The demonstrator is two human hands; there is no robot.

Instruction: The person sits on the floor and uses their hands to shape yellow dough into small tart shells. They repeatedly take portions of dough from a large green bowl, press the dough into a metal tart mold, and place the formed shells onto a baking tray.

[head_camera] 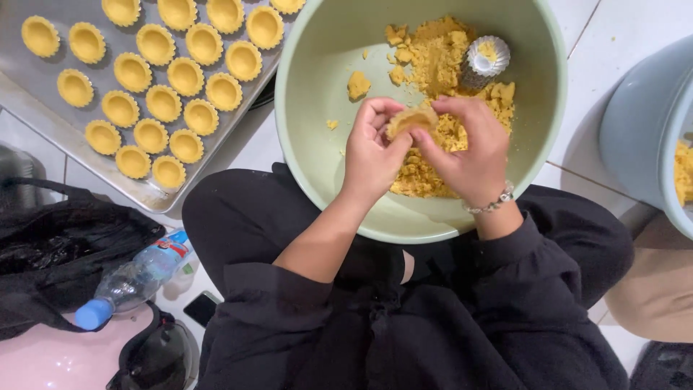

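On the white tiled floor (592,43), at the knees: a pale green bowl (317,87), wide and round, its near rim against the black-clad lap (404,325). Inside, a loose heap of yellow crumbly dough (433,58) toward the far right wall, a few stray lumps on the bare left side, and a small fluted metal mould (485,59) tilted in the heap. To the upper left, just beside the bowl, a metal tray (29,94) lined with rows of filled tart shells (151,101), the near right corner of the tray close to the bowl's rim. At lower left, a black bag (58,245), a clear water bottle with a blue cap (137,278) lying on its side, a dark phone (201,308) and a pink surface (43,361). At the right edge, a blue-grey tub (635,123) with more dough inside, near the green bowl but apart from it.

Open room mostly within the bowl's bare left half and on the strip of tile between tray and bowl; tile also free between bowl and tub.

Over the middle of the bowl, above the heap: left hand (369,155) and right hand (473,148) facing each other, fingers curled in, thumbs and fingertips pinched on a small cup of dough (410,119) held between them. A beaded bracelet (494,202) on the right wrist.
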